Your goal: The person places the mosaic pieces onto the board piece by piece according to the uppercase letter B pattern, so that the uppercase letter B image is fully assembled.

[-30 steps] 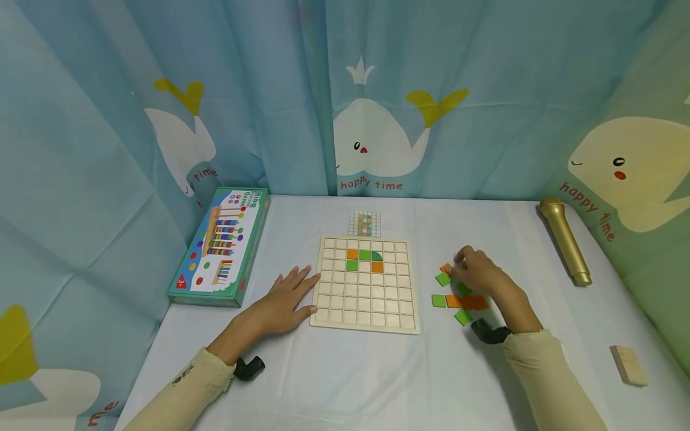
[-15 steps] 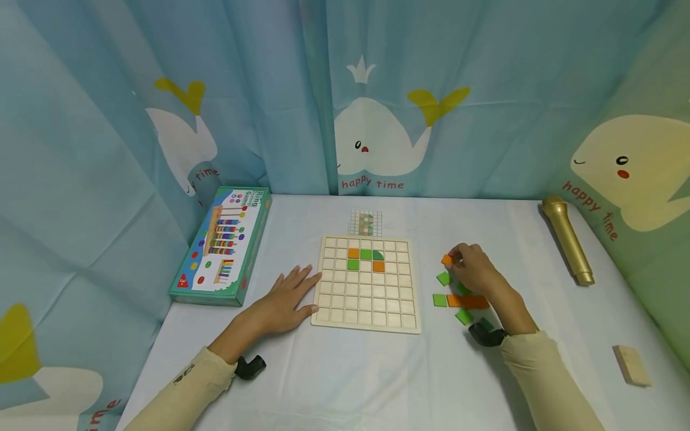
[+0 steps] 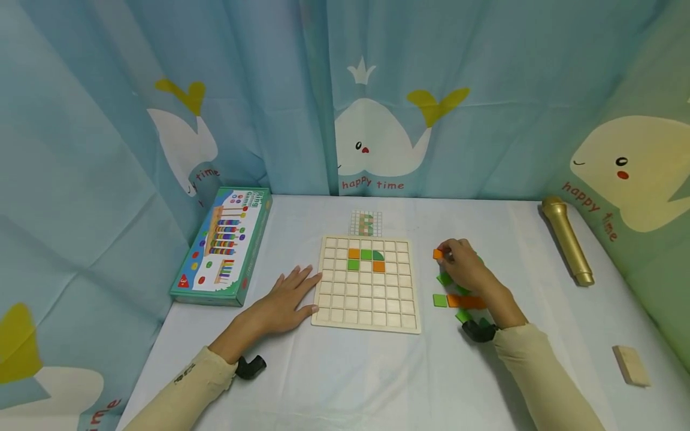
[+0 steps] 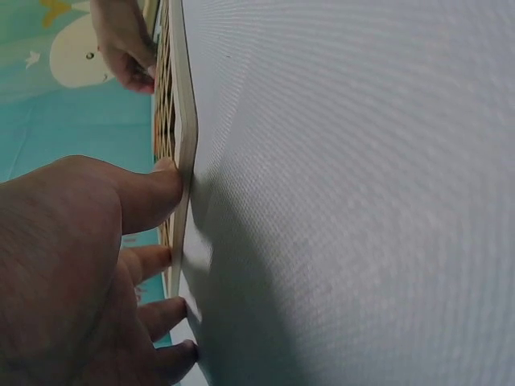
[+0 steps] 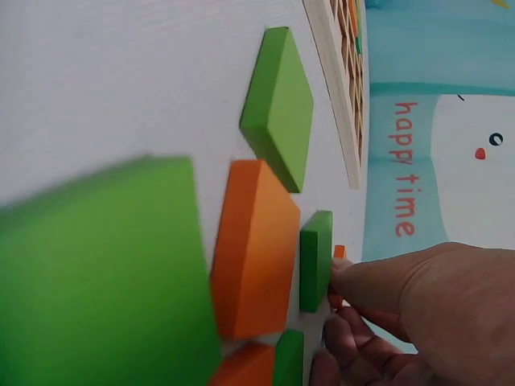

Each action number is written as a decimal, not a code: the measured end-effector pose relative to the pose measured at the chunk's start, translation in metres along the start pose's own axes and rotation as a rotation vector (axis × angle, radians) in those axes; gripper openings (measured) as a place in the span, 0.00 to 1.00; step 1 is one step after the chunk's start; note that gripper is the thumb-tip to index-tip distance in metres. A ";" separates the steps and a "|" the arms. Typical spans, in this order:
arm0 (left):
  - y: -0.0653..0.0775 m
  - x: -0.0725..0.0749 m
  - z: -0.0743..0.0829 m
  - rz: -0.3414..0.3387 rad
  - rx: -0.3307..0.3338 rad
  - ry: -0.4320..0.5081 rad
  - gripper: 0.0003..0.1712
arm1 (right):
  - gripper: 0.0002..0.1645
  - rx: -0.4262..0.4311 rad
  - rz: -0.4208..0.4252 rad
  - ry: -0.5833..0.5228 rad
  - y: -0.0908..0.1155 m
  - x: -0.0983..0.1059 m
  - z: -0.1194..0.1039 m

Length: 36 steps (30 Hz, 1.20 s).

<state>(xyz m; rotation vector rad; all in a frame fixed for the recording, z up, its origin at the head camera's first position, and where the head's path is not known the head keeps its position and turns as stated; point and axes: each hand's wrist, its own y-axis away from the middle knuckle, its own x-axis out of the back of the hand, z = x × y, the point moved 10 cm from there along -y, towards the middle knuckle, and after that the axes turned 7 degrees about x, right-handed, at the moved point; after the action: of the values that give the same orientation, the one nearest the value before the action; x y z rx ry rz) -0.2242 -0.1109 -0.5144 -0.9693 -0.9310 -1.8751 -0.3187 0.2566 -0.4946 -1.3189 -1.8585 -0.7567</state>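
My right hand [image 3: 465, 266] pinches an orange square tile [image 3: 438, 254] between thumb and fingers, right of the board; in the right wrist view a sliver of that tile [image 5: 339, 252] shows past the thumb. Below the hand lie loose tiles: a green one [image 3: 439, 300], an orange row [image 3: 469, 301] and several more greens, some partly hidden by the hand. My left hand [image 3: 284, 305] lies spread, thumb and fingertips at the left edge of a wooden grid board [image 3: 365, 304]. Orange and green squares and a dark green quarter-round [image 3: 377, 255] sit in its upper cells.
Behind the board lies a small card printed with a coloured grid pattern [image 3: 366, 222]. A green game box [image 3: 221, 245] stands at the back left. On the right are a gold microphone [image 3: 567, 240] and a wooden block [image 3: 631, 366]. A whale-print curtain [image 3: 291, 120] encloses the table.
My right hand has picked the orange tile out from the loose pieces and moved it slightly left and away from me. The left hand and the tiles on the board have stayed put.
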 end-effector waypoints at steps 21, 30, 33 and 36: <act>-0.001 -0.001 -0.001 -0.002 0.001 0.005 0.42 | 0.17 0.153 0.011 -0.021 -0.009 -0.020 -0.051; -0.002 -0.001 0.000 0.002 -0.002 -0.002 0.42 | 0.14 0.272 -0.051 -0.037 -0.003 -0.053 -0.118; -0.001 -0.001 0.000 -0.001 0.000 -0.002 0.42 | 0.15 0.310 -0.068 -0.020 -0.003 -0.067 -0.136; -0.001 -0.001 0.001 -0.003 0.000 0.001 0.42 | 0.15 0.357 -0.058 0.000 -0.003 -0.078 -0.152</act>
<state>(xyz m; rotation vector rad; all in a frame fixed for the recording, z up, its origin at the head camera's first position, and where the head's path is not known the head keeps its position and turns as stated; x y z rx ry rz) -0.2244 -0.1093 -0.5145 -0.9673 -0.9326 -1.8776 -0.2716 0.0943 -0.4729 -1.0406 -1.9306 -0.4257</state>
